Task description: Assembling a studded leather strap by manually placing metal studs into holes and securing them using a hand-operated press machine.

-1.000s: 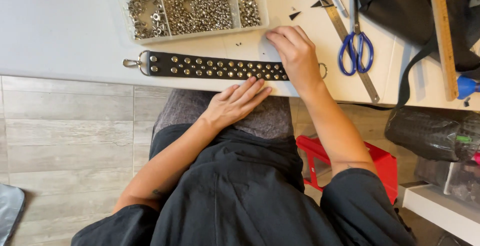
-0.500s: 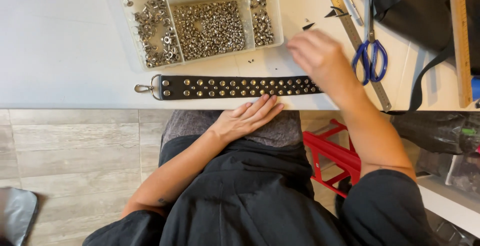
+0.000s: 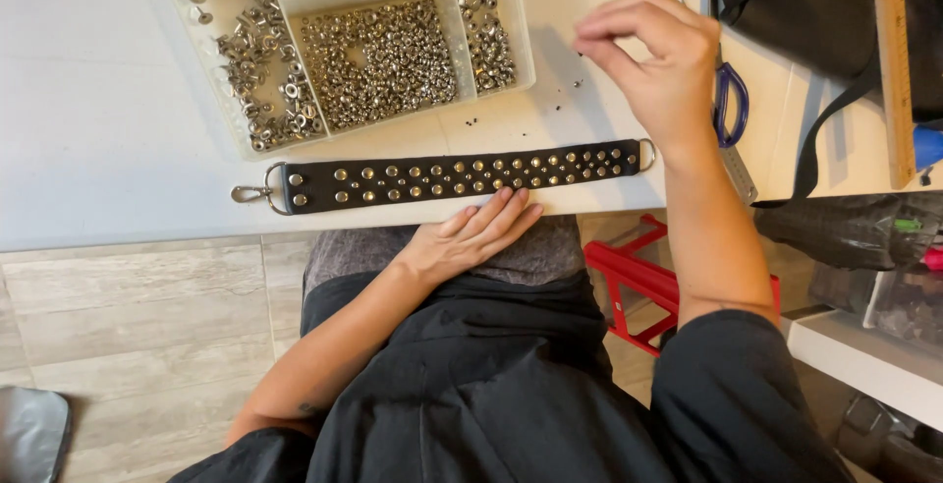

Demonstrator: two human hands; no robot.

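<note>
Left hand [image 3: 471, 234] flat, right hand [image 3: 653, 60] raised

Studded strap [image 3: 457, 176] lies on the desk [image 3: 88, 129]; behind it, compartment tray [image 3: 496, 80] of studs; scissors [image 3: 729, 102] to its right.

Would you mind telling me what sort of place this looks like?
Probably a leathercraft workbench: a studded black strap lies on the white table, beside a compartment tray of metal rivets and blue-handled scissors.

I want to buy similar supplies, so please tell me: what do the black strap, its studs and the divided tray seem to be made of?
The black strap looks like matte leather or a leather imitation; its flat, dull surface cannot settle which. The studs appear to be polished metal, since they glint silver and brass. The divided tray seems to be clear plastic, as the white table shows through its walls.
</note>
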